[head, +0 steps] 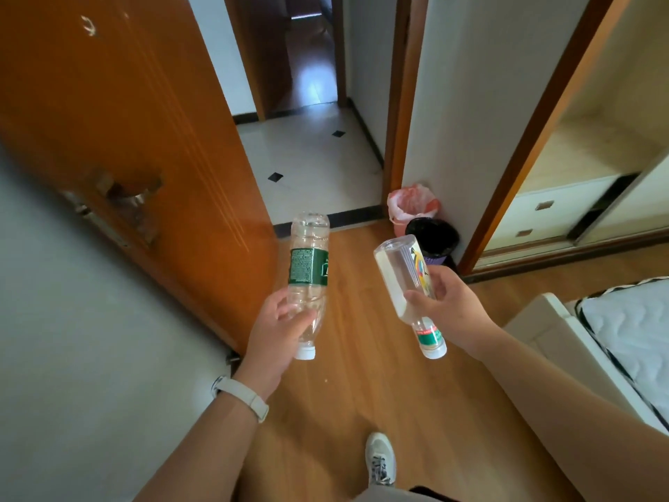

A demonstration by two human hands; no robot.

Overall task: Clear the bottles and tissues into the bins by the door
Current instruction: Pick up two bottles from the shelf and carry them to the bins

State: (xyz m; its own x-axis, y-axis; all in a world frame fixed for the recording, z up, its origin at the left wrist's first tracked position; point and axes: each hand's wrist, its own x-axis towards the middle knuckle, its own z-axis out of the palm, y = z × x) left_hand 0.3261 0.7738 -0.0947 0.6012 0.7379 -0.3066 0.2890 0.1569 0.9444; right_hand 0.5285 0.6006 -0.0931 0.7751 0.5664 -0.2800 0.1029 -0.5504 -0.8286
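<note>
My left hand [277,329] grips a clear plastic bottle with a green label [308,264] near its neck, white cap pointing down toward me. My right hand [449,307] holds a clear square bottle with a colourful label [402,275], also cap down. Both bottles are held out above the wooden floor. Ahead by the doorway stand two bins: a pink bin lined with a pale bag [411,204] and, nearer, a dark bin with a black liner [434,237]. The right bottle's base partly overlaps the dark bin in view.
An open orange wooden door [126,121] stands at left, with a tiled hallway [311,164] beyond. A wardrobe with drawers [543,211] is at right. A bed with a white mattress [630,327] fills the lower right. My shoe [380,458] is on the floor.
</note>
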